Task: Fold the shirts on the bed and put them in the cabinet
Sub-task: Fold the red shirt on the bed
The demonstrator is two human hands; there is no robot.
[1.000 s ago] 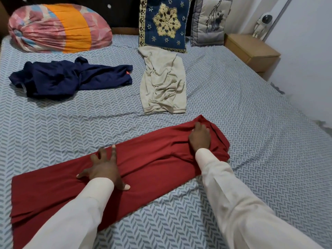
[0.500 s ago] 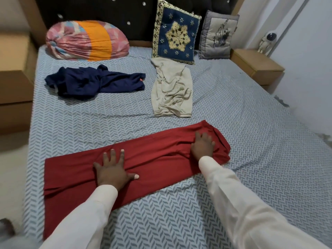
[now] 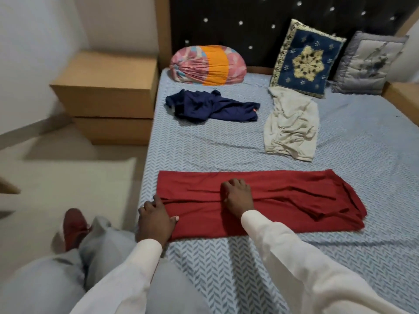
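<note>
Long cream-white sleeves (image 3: 283, 252) to wrists; pale grey-blue trousers (image 3: 45, 286); dark red shoe (image 3: 73, 225), white sole.

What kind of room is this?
Likely a home bedroom: a bed with a studded headboard, cushions propped against it, and a nightstand beside it.

Left arm (image 3: 127, 275) bent short and close to the body, right arm (image 3: 294, 264) stretched further ahead; left grip (image 3: 156, 219) palm down, thumb out, fingers curled over the end of the red shirt (image 3: 294, 200); right grip (image 3: 237, 196) knuckles up, fingers bent onto the cloth, hold unclear.
</note>
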